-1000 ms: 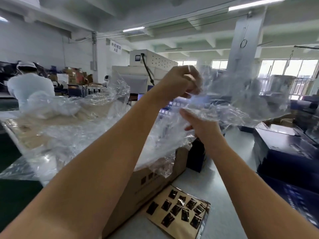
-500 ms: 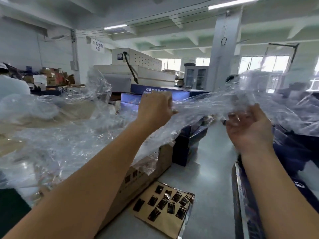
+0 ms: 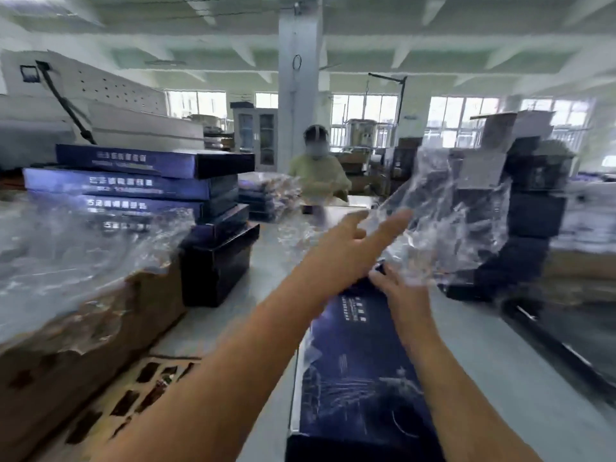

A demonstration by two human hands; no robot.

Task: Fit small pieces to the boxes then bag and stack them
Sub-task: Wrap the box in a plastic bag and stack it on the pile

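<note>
This is a factory packing hall. The ceiling is bare concrete with beams, one thick pillar stands in the middle, and a long row of windows runs along the far wall. On the grey work table there are stacks of blue boxes and a cardboard carton with clear plastic on top. A white machine stands at the left, and a worker in a yellow coat and cap stands at the far end of the table.

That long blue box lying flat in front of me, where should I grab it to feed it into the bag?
Probably the near end of the blue box, from your side: it lies lengthwise, far end at the clear bag by your right hand, so pushing should feed it in.
</note>
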